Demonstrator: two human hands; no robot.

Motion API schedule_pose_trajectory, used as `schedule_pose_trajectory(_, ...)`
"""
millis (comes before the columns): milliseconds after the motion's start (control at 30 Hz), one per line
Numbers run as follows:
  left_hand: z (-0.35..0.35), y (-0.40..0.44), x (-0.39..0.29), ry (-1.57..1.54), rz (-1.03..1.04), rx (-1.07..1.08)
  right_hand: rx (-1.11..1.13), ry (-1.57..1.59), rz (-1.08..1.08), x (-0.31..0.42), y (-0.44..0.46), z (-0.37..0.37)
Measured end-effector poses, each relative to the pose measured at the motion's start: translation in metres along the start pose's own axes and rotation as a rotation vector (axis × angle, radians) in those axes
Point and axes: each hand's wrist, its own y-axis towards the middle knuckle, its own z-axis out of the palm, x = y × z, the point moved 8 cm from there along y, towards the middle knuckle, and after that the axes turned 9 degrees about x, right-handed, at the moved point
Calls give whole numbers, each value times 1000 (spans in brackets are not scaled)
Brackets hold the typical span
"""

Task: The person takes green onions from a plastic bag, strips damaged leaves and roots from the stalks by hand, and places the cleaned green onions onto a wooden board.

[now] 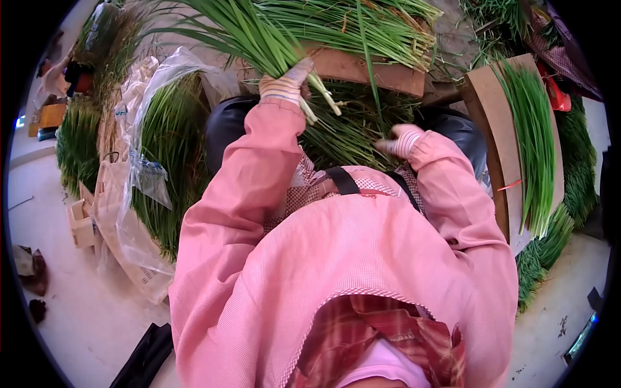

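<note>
My left hand (pixel 284 83), in a striped glove, is closed around a bunch of garlic chives (pixel 249 39). The green leaves fan out to the upper left, and the pale stem ends point down toward my lap. My right hand (pixel 402 140), also gloved, is low over loose chive leaves (pixel 343 132) between my knees. Its fingers are blurred, so their grip is unclear. A single long leaf (pixel 367 58) hangs between the two hands. Beyond them, a large pile of chives (pixel 362 29) lies on a brown board (pixel 369 70).
At right, a tied chive bundle (pixel 532 149) with a red band (pixel 510 185) rests on a board (pixel 488 116). More chives (pixel 546 252) lie beside it. At left, clear plastic (pixel 145 174) partly wraps a chive heap (pixel 171 129). Black cloth (pixel 147 355) lies on the floor.
</note>
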Motion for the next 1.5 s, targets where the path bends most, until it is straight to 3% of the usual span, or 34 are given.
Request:
schedule_pose_trajectory(33, 9, 0, 3, -17, -18, 45, -67, 182, -1, 12, -10, -15)
schedule_pose_trajectory(100, 21, -3, 23, -66, -54, -1, -422, 203, -300, 54, -31, -52)
schedule_pose_trajectory(133, 31, -4, 33, -87, -113, 29, -398, 522, -493, 66, -25, -49)
schedule_pose_trajectory(167, 39, -5, 43, -113, -171, 56, -443, 522, -606, 76, -27, -52)
schedule_pose_trajectory(233, 50, -2, 58, -161, -245, 149, -177, 953, -665, 86, -20, -38)
schedule_pose_trajectory(267, 56, -2, 67, -208, -314, 226, 75, 1052, -589, 81, -8, -21)
schedule_pose_trajectory(300, 54, -2, 68, -207, -318, 221, 81, 1054, -588, 79, -14, -24)
schedule_pose_trajectory(367, 61, -12, 79, -360, -489, 367, 305, 1174, -526, 84, -28, -14)
schedule_pose_trajectory(400, 67, -31, 66, -388, -592, 315, 398, 1270, -643, 91, -31, -11)
schedule_pose_trajectory(500, 72, -35, 70, -449, -640, 363, 337, 1318, -624, 102, -43, -18)
schedule_pose_trajectory(567, 70, -31, 66, -440, -601, 347, 259, 1272, -602, 99, -32, -15)
schedule_pose_trajectory(633, 65, -24, 59, -417, -523, 321, -135, 860, -769, 108, -42, -41)
schedule_pose_trajectory(667, 58, -14, 64, -367, -459, 317, -107, 812, -699, 107, -44, -40)
schedule_pose_trajectory(700, 53, -17, 57, -366, -459, 181, -106, 811, -700, 108, -51, -41)
schedule_pose_trajectory(767, 33, 4, 52, -375, -343, 128, -241, 390, -676, 113, -70, -42)
schedule_pose_trajectory(833, 19, 11, 40, -326, -295, 52, -300, 180, -668, 102, -77, -38)
schedule_pose_trajectory(900, -3, 21, 23, -182, -183, -21, -161, -81, -563, 74, -71, -17)
schedule_pose_trajectory(933, -8, 22, 17, -139, -225, -43, -111, -231, -452, 56, -62, -9)
schedule_pose_trajectory(1000, -6, 19, 16, -51, -190, -28, -115, -418, -94, 30, -58, -12)
schedule_pose_trajectory(1033, -2, 19, 17, 34, -150, -14, -178, -286, -105, 33, -54, -21)
schedule_pose_trajectory(1100, 19, 22, 43, -66, -171, 63, -525, -44, -390, 66, -58, -50)
schedule_pose_trajectory(1167, 43, 7, 49, -43, -186, 80, -549, 123, -488, 93, -56, -61)
schedule_pose_trajectory(1233, 59, -14, 45, 98, -339, 66, -553, 162, -451, 88, -30, -53)
schedule_pose_trajectory(1300, 57, -18, 59, 110, -449, 103, -228, 891, -375, 58, -2, -28)
schedule_pose_trajectory(1367, 40, -25, 65, -64, -291, 14, -61, 1247, -450, 45, 2, -18)
schedule_pose_trajectory(1500, 37, -46, 101, -197, -457, -23, 119, 1393, -417, 47, -5, -3)
